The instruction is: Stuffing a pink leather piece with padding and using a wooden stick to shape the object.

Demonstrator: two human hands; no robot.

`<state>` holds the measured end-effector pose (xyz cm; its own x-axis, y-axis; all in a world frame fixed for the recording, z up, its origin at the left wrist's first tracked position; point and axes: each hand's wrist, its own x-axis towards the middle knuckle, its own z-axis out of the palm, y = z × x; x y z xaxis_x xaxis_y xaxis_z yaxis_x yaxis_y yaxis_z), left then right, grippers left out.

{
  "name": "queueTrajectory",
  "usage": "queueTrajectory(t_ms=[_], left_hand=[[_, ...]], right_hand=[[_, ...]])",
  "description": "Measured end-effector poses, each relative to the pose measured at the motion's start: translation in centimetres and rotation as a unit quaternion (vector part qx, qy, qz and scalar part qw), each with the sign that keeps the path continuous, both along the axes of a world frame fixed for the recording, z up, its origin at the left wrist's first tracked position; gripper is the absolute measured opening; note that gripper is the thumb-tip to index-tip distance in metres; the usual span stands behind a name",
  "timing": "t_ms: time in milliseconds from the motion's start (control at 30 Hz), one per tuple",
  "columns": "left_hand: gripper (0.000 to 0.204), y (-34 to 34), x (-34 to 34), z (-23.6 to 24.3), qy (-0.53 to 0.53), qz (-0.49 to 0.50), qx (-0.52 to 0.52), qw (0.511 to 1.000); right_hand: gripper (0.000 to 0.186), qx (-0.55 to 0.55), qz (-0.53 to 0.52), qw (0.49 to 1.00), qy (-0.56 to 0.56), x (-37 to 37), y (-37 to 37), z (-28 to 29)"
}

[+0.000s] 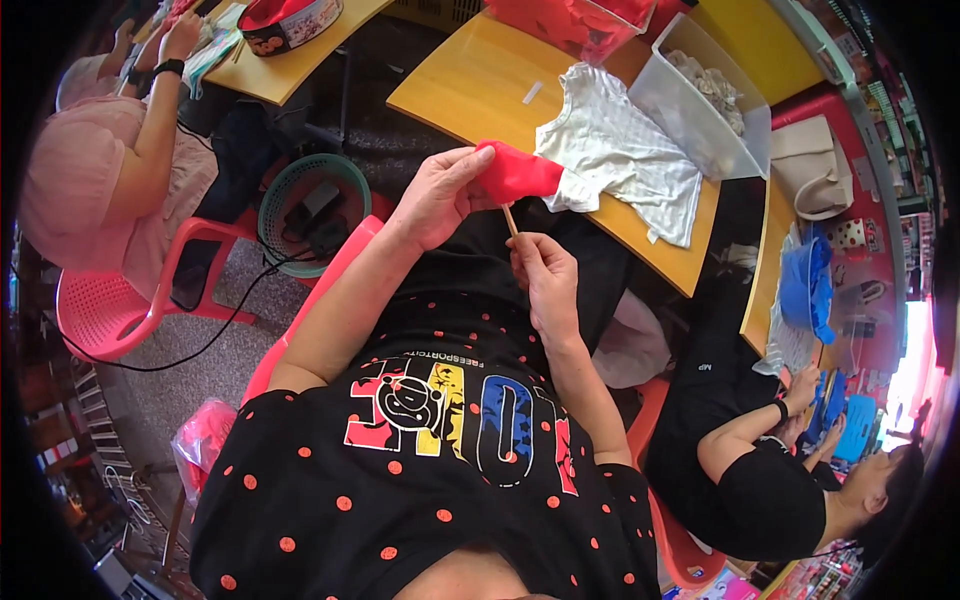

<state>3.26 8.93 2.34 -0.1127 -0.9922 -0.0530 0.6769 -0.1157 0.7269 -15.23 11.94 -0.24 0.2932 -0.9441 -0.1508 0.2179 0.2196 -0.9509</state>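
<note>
My left hand [438, 200] pinches a small red cloth piece [525, 172] between thumb and fingers, above the table's near edge. My right hand [550, 285] grips a thin wooden stick [511, 218], whose upper end meets the underside of the red cloth; whether it goes inside is hidden. White fabric [574, 192] shows at the right end of the red cloth, against a white sleeveless garment [625, 150] lying on the table. I cannot tell whether the two are joined.
The yellow wooden table [450, 90] also carries a clear plastic bin [745, 150] of pale cloth. At left, a person in pink [85, 190] works by a green basket [315, 175]. To the right sits a person in black [770, 500] near a blue basin [800, 285].
</note>
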Motion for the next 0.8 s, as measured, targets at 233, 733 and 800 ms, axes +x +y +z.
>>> queueTrajectory(t_ms=[233,733,800], left_hand=[[0.030,0.5,-0.8,-1.2,0.006,0.011,0.045,0.999],[0.028,0.7,-0.7,-0.6,0.061,0.082,0.050,0.993],[0.029,0.6,-0.1,-0.4,0.061,0.070,0.049,0.994]], right_hand=[[0.021,0.068,-0.012,0.995,-0.079,0.1,0.5,0.1],[0.021,0.075,0.022,0.996,-0.037,-0.3,0.0,-0.2],[0.021,0.070,0.024,0.997,-0.021,-0.4,-0.1,-0.2]])
